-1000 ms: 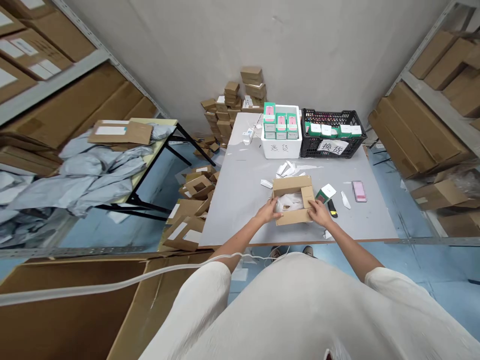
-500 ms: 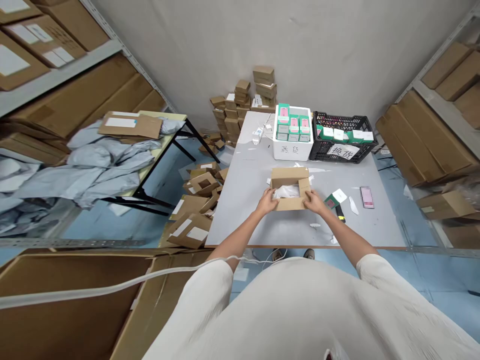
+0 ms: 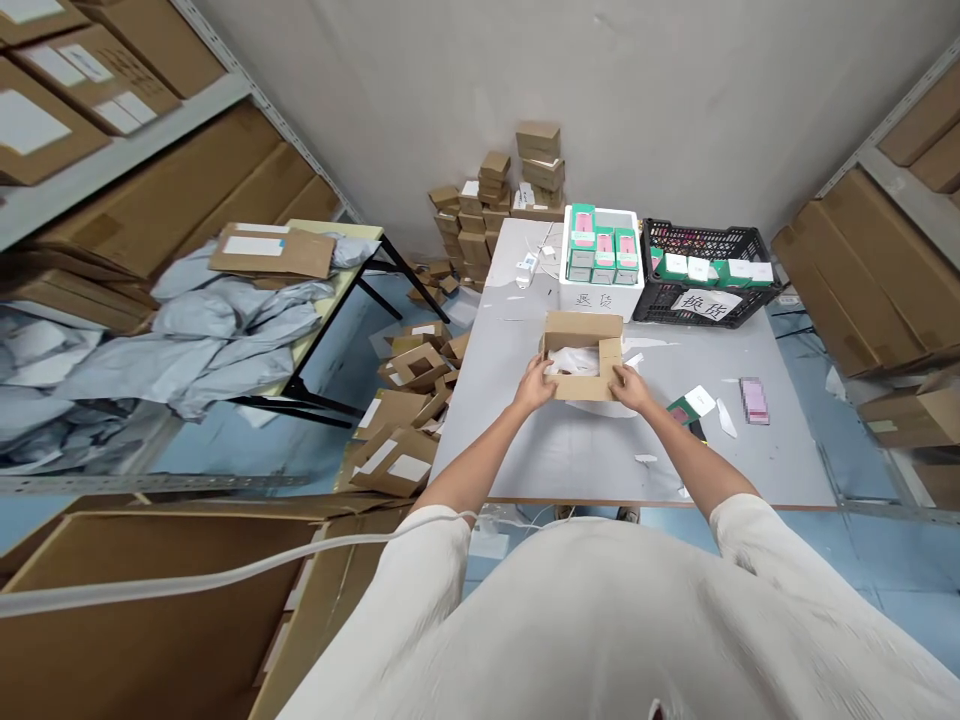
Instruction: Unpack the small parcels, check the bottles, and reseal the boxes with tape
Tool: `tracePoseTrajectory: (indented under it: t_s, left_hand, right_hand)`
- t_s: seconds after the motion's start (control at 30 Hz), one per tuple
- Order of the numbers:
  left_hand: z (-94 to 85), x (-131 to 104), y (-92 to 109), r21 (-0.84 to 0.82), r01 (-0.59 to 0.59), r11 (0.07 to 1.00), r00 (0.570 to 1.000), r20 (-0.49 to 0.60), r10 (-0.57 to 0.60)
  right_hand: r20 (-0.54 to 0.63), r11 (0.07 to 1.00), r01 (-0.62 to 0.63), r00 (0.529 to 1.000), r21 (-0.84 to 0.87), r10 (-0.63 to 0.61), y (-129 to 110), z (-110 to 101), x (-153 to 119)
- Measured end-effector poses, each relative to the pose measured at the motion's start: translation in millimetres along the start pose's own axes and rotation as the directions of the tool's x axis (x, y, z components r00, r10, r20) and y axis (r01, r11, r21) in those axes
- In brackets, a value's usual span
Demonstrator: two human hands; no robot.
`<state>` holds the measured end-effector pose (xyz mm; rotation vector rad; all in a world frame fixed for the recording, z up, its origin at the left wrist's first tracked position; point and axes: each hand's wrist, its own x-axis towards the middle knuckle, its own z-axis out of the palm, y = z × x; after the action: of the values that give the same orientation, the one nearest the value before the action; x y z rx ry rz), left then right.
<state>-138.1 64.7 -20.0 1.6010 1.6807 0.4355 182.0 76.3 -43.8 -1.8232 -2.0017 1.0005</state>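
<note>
- Grey plastic parcels and a flat carton lie on a yellow-topped side table.
- Opened cartons crowd the floor beside the counter; small boxes are stacked beyond its far edge.
- Left hand: grip closed on the left end of the open box.
- That box is over the counter's middle, opening upward, far flap raised, white wrapping inside; its long axis runs left to right.
- The white bin, holding green boxes, stands beyond the box's right part, blocking the way farther back.
- Right hand: grip closed on the right end.
- A green-and-white carton lies near the right forearm, partly covering a dark object.
- The black crate stands beside the bin.
- Farther right: a white scrap, then a pink item, blurred.
</note>
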Motion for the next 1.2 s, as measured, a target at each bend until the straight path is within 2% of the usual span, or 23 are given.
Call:
tracePoseTrajectory:
  t_s: [0.17, 0.27, 0.4, 0.57, 0.73, 0.87, 0.97, 1.07, 1.2]
  left_hand:
    - [-8.5, 6, -11, 0.043, 0.059, 0.997, 0.998, 0.025, -0.060]
    - [-9.9, 1, -9, 0.096, 0.073, 0.993, 0.997, 0.019, -0.075]
    - [-8.4, -8, 6, 0.159, 0.019, 0.987, 1.000, -0.026, -0.015]
    - [2.2, -14, 38, 0.186, -0.070, 0.980, 0.997, -0.006, 0.072]
    - [29.3, -20, 78, 0.180, -0.208, 0.961, 0.978, 0.055, 0.201]
    - [61.4, -28, 109, 0.156, -0.300, 0.941, 0.950, 0.136, 0.280]
    - [87.3, -34, 128, 0.125, -0.340, 0.932, 0.929, 0.199, 0.312]
    - [111.5, -39, 144, 0.095, -0.358, 0.929, 0.913, 0.244, 0.327]
    - [136.0, -44, 156, 0.074, -0.392, 0.917, 0.891, 0.278, 0.358]
  right_hand:
    - [0.054, 0.998, 0.007, 0.999, 0.059, -0.010, -15, 17, 10]
    - [0.041, 0.996, 0.001, 0.999, 0.089, -0.004, -20, 18, 11]
    - [-0.012, 0.995, 0.019, 1.000, 0.101, -0.018, -19, 6, 5]
    - [-0.040, 0.997, 0.029, 0.999, 0.076, -0.026, -8, -17, -10]
    - [-0.087, 0.999, 0.048, 0.995, -0.024, -0.050, 13, -52, -41]
    - [-0.151, 0.989, -0.005, 0.988, -0.145, -0.017, 37, -87, -74]
    - [-0.194, 0.980, -0.068, 0.981, -0.189, 0.031, 57, -105, -94]
    - [-0.235, 0.967, -0.164, 0.965, -0.193, 0.117, 74, -110, -108]
    - [-0.257, 0.958, -0.249, 0.944, -0.140, 0.208, 91, -105, -119]
